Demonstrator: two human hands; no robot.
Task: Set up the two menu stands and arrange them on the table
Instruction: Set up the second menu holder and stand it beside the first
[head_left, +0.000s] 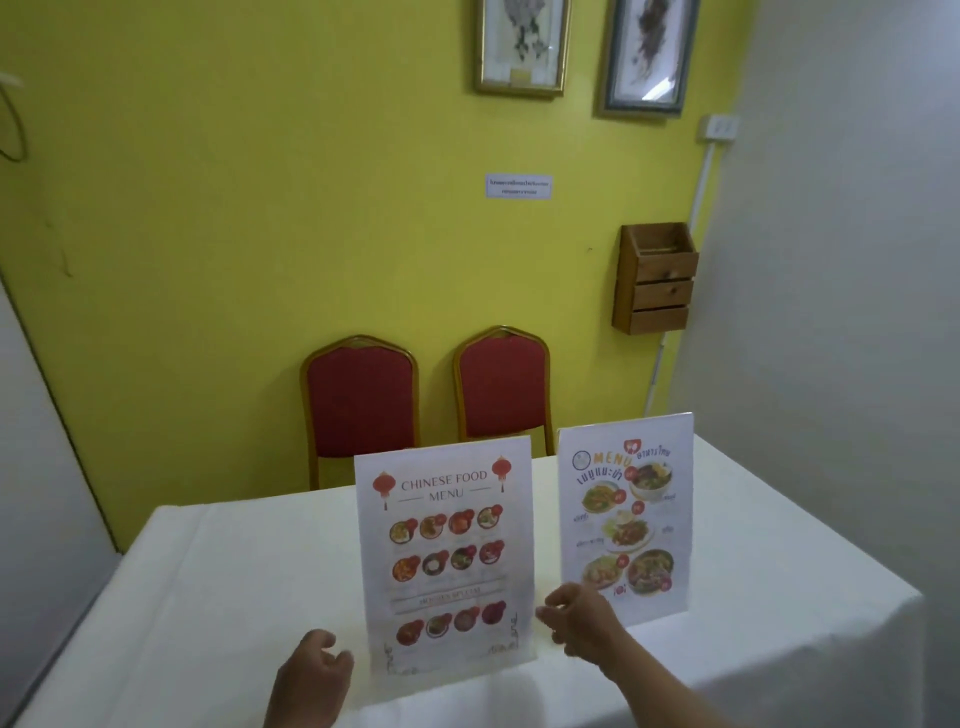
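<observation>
We see both menu stands upright on the white table (234, 571), long axes vertical. The Chinese food menu stand (445, 556) sits at twelve o'clock between our hands; the Thai menu stand (626, 517) stands at one o'clock, just beside it and farther back. Our left hand (311, 670) and right hand (582, 621) flank the near stand's lower edges, fingers loosely curled, gripping nothing (whether they touch it, we cannot tell). The right hand is nearer the Thai stand for any nudge.
</observation>
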